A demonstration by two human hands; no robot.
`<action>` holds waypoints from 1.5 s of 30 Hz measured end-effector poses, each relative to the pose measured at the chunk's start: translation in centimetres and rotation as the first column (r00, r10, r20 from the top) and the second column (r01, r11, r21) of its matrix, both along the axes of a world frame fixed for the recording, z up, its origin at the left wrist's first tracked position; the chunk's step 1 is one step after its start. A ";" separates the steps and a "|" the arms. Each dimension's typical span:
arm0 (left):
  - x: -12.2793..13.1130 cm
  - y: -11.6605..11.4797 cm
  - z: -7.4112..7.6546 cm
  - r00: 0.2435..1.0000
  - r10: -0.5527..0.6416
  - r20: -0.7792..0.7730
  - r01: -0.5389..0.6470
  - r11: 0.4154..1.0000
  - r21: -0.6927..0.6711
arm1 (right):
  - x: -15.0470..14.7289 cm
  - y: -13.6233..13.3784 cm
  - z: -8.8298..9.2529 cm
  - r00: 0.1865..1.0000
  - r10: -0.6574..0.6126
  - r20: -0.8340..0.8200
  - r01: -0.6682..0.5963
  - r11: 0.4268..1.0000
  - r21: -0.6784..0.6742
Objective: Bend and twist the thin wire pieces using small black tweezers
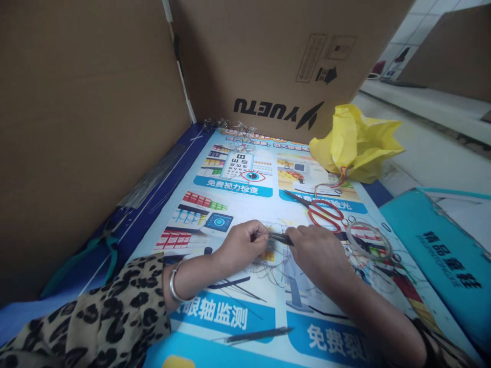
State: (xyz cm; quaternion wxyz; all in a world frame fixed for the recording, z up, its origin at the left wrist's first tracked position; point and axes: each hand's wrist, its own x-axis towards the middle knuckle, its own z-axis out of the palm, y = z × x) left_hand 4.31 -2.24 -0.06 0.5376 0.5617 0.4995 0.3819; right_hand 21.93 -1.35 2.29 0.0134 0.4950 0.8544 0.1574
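Observation:
My left hand [245, 245] is closed in a pinch on a thin wire, just left of the middle of the poster. My right hand [320, 255] is wrapped round needle-nose pliers [282, 238], whose dark narrow jaws point left. The tips of the jaws come right up to the wire at my left fingertips. Handles of the pliers are hidden in my palm. Beneath both hands spreads a loose tangle of thin wires [272, 273]. Red-handled scissors [326, 213] lie just beyond my right hand.
A printed poster [245, 204] covers the table. Cardboard walls [268, 61] stand behind and to the left. Around lie teal-handled pliers [109, 250], a bundle of wires [148, 179], dark rods [259, 335], a clear ring-shaped coil [370, 240], a yellow bag [356, 140] and a teal box [441, 245].

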 end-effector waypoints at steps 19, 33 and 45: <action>-0.1 0.0 0.1 0.992 0.002 -0.129 0.009 0.996 0.091 | -0.3 0.1 -0.2 0.996 -0.008 0.091 0.009 1.000 -0.004; -0.2 -0.1 0.0 0.989 -0.009 -0.149 0.021 0.996 0.083 | -0.4 0.1 -0.1 0.997 0.000 0.077 0.006 0.996 -0.085; -0.2 0.1 0.4 0.998 -0.038 -0.043 0.038 0.999 -0.010 | -0.1 0.4 0.6 0.994 -0.106 0.016 0.106 0.957 -0.271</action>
